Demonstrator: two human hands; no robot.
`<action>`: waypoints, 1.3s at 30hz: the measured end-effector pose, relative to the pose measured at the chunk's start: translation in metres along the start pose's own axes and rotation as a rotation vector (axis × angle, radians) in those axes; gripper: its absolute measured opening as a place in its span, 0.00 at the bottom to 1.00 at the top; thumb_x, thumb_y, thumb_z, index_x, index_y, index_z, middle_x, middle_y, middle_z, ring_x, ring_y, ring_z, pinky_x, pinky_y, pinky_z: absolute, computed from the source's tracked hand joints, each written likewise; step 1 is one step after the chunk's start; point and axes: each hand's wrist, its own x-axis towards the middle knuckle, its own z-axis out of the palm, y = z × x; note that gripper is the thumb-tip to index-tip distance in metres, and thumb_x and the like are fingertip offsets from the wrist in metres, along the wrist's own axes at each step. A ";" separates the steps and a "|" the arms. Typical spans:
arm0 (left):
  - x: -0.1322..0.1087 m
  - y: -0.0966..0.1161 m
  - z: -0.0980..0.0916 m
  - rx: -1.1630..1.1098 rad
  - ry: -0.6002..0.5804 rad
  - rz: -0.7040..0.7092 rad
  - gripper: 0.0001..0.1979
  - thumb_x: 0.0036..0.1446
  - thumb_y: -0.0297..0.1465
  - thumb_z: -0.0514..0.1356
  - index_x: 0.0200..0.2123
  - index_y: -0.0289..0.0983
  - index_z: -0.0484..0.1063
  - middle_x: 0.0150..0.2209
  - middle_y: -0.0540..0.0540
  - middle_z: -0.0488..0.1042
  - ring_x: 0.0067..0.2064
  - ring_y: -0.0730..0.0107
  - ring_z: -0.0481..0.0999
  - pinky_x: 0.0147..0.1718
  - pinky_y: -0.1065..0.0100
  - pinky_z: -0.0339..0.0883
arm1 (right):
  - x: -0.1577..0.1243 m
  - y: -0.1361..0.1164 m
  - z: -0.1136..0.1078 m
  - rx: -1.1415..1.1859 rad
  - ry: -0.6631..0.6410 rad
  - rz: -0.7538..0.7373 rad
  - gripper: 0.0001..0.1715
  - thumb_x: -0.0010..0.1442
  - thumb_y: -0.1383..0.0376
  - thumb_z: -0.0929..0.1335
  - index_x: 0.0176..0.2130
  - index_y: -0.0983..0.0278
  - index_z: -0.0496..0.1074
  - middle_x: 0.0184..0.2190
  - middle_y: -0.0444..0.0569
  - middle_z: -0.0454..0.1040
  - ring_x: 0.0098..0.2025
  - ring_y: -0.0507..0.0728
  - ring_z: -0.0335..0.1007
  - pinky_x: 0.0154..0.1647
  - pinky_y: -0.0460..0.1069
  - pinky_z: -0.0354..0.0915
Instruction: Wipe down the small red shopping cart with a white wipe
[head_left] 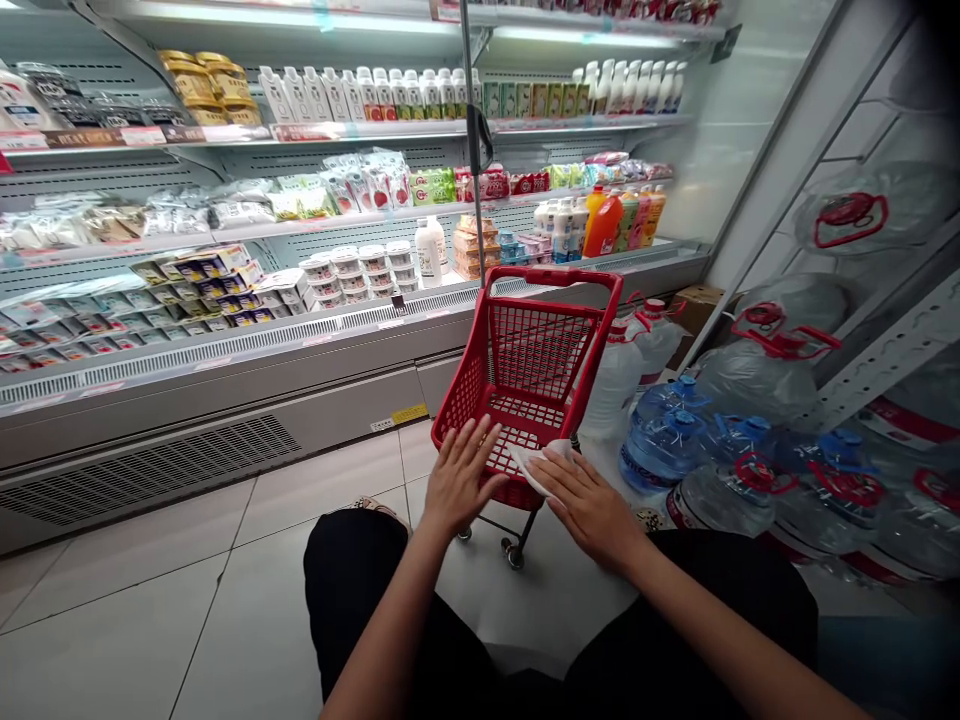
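Note:
A small red shopping cart (pixel 525 345) stands on the tiled floor in front of me, tipped so its open basket faces me. My left hand (pixel 459 478) lies flat with fingers spread on the cart's near rim. My right hand (pixel 589 505) presses a white cloth (pixel 534 462) against the rim, fingers stretched over it. My knees in black trousers show below both arms.
A long refrigerated display (pixel 225 350) with yogurt cups, milk bottles and packaged food fills the left and back. Large water jugs (pixel 667 440) with blue and red caps crowd the floor and rack on the right. A cardboard box (pixel 694 305) sits behind them.

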 end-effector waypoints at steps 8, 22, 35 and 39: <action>0.014 -0.015 0.018 0.006 0.044 -0.126 0.30 0.76 0.41 0.49 0.76 0.47 0.47 0.75 0.49 0.55 0.75 0.61 0.55 0.74 0.49 0.47 | -0.009 0.043 0.004 -0.079 0.108 0.211 0.36 0.77 0.62 0.54 0.78 0.50 0.37 0.73 0.45 0.59 0.75 0.60 0.54 0.75 0.64 0.52; 0.006 0.060 0.028 0.033 0.121 -0.214 0.33 0.76 0.39 0.48 0.78 0.40 0.42 0.76 0.43 0.50 0.76 0.59 0.53 0.75 0.48 0.46 | 0.002 -0.019 0.022 -0.034 0.107 0.186 0.42 0.75 0.63 0.57 0.78 0.55 0.32 0.75 0.47 0.54 0.76 0.61 0.52 0.75 0.62 0.53; 0.047 0.022 0.009 -0.079 -0.044 0.213 0.39 0.66 0.60 0.53 0.72 0.45 0.61 0.75 0.46 0.55 0.75 0.56 0.57 0.75 0.48 0.44 | -0.065 0.065 0.008 -0.088 0.135 0.490 0.36 0.77 0.59 0.53 0.78 0.55 0.38 0.76 0.47 0.54 0.77 0.59 0.47 0.77 0.63 0.47; 0.059 0.027 0.026 -0.081 0.013 0.107 0.36 0.68 0.57 0.54 0.72 0.45 0.61 0.73 0.45 0.61 0.72 0.57 0.62 0.74 0.50 0.50 | -0.048 0.080 0.021 -0.042 0.171 0.542 0.35 0.77 0.58 0.52 0.78 0.56 0.41 0.76 0.47 0.54 0.77 0.59 0.46 0.77 0.63 0.48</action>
